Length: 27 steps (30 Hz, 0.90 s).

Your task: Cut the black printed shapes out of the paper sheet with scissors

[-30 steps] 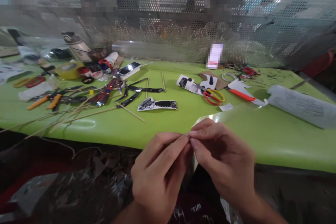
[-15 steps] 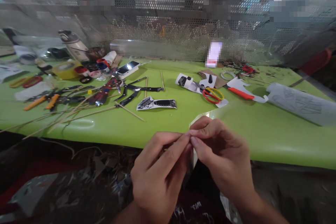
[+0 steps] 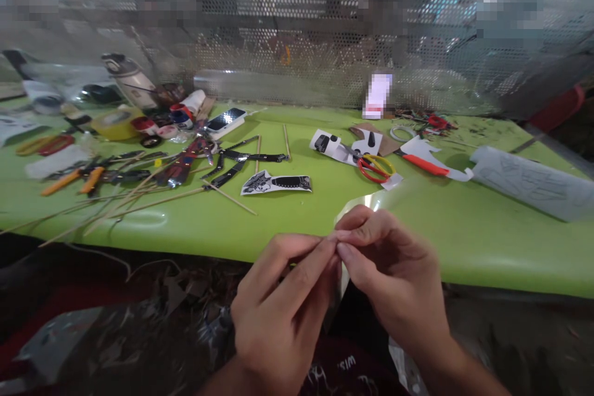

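My left hand (image 3: 283,303) and my right hand (image 3: 401,284) meet fingertip to fingertip just over the table's front edge. Both are closed in a pinch. What lies between the fingertips is hidden or too small to name. A pale, shiny strip (image 3: 344,281) shows below the fingers, between the hands; I cannot tell whether it is held. Beyond my hands on the green table (image 3: 195,232) lies a black-and-white printed paper cutout (image 3: 277,183). Behind it is a frame of black strips (image 3: 239,161) with thin sticks.
Red-and-yellow-handled scissors (image 3: 375,168), a red-orange-handled cutter (image 3: 424,164) and a rolled paper sheet (image 3: 533,182) lie to the right. Orange-handled pliers (image 3: 77,179), long sticks (image 3: 134,201), a phone (image 3: 227,119) and a bottle (image 3: 132,80) are on the left. A perforated metal screen (image 3: 288,6) rises behind.
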{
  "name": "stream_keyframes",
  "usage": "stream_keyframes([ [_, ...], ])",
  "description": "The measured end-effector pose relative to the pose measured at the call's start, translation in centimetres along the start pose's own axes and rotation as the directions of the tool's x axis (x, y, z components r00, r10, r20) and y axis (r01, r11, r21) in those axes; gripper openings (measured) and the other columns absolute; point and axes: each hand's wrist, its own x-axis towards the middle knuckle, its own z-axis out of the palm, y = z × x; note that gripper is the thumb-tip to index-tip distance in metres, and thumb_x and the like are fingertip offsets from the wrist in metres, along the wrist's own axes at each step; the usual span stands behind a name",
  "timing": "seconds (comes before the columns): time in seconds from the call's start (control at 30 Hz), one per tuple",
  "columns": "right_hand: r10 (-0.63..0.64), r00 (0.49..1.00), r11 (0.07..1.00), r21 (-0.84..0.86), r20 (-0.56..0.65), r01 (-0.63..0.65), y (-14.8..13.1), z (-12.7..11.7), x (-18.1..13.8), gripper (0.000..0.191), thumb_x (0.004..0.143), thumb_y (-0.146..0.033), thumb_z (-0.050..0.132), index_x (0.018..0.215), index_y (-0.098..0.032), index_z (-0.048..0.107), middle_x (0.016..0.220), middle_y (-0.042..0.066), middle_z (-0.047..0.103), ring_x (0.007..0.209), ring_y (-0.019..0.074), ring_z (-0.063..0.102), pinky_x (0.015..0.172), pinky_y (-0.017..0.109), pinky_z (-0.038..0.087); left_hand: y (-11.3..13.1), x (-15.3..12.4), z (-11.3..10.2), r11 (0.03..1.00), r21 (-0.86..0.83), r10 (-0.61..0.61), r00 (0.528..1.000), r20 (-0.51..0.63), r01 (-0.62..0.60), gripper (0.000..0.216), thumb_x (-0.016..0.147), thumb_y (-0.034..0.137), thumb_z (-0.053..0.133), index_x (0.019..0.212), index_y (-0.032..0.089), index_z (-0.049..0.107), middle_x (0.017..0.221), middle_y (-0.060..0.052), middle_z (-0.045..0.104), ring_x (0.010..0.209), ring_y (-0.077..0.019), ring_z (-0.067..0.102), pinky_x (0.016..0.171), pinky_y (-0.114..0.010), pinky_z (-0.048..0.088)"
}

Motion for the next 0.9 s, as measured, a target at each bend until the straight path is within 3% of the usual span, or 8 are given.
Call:
stream_keyframes([
  [0.4, 0.018, 1.000, 0.999, 0.044, 0.011, -0.018, 0.14, -0.20, -0.14, 0.018, 0.080, -0.004, 0.065, 0.075, -0.021, 0.063, 0.079, 0.000, 0.062, 0.073, 0.0128, 0.059, 0.064, 0.024, 0.052, 0.28, 0.09, -0.01, 1.000, 0.020, 0.003, 1.000, -0.004, -0.003, 0.030, 0.085, -0.004, 0.062, 0.105, 0.016, 0.073, 0.090, -0.003, 0.071, 0.081, -0.0130, 0.067, 0.070, -0.022, 0.057],
  [0.63, 0.007, 0.999, 0.997, 0.078, 0.033, -0.010, 0.11, -0.33, -0.29, 0.018, 0.081, -0.003, 0.065, 0.076, -0.020, 0.064, 0.080, 0.000, 0.063, 0.074, 0.0111, 0.060, 0.067, 0.022, 0.052, 0.44, 0.08, -0.17, 1.000, -0.009, 0.009, 1.000, 0.000, -0.009, 0.028, 0.083, -0.006, 0.063, 0.103, 0.011, 0.074, 0.091, -0.004, 0.069, 0.083, -0.0113, 0.066, 0.073, -0.020, 0.056],
  [0.9, 0.007, 1.000, 0.999, 0.036, 0.025, -0.008, -0.07, -0.28, -0.14, 0.016, 0.081, -0.007, 0.066, 0.074, -0.021, 0.063, 0.078, 0.000, 0.063, 0.071, 0.0129, 0.061, 0.063, 0.024, 0.054, 0.15, -0.34, -0.24, 0.997, -0.056, -0.042, 0.999, 0.024, 0.044, 0.033, 0.084, -0.005, 0.062, 0.107, 0.015, 0.073, 0.093, -0.003, 0.068, 0.083, -0.0116, 0.065, 0.069, -0.021, 0.056],
])
